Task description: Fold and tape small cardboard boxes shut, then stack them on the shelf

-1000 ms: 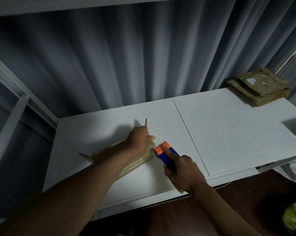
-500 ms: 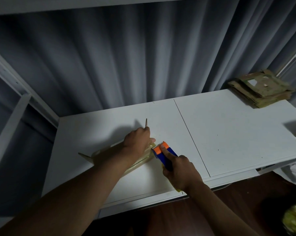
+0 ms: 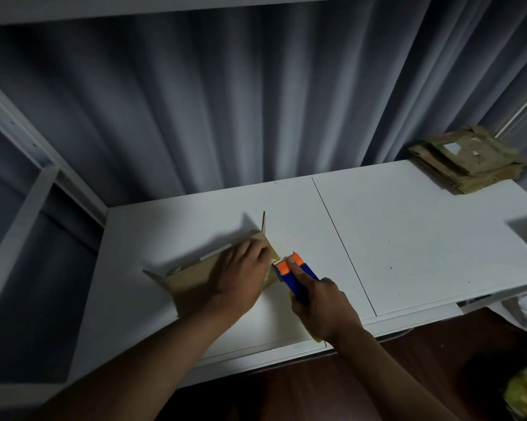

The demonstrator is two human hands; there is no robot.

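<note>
A small brown cardboard box [image 3: 192,278] lies on the white table [image 3: 408,238], with one flap standing up at its far right corner and another sticking out at the left. My left hand [image 3: 241,278] presses flat on the box's top near its right end. My right hand [image 3: 320,308] grips a blue and orange tape dispenser [image 3: 295,273], index finger laid along its top. The dispenser's toothed end sits at the box's right end, where shiny tape shows.
A stack of flattened cardboard boxes [image 3: 468,161] lies at the table's far right corner. A white shelf frame [image 3: 22,165] stands at the left. Grey curtains hang behind the table. Dark wooden floor shows below the table's front edge.
My left hand has slid from the box's right edge onto its top and flattened. The tape dispenser has stayed at the box's right end.
</note>
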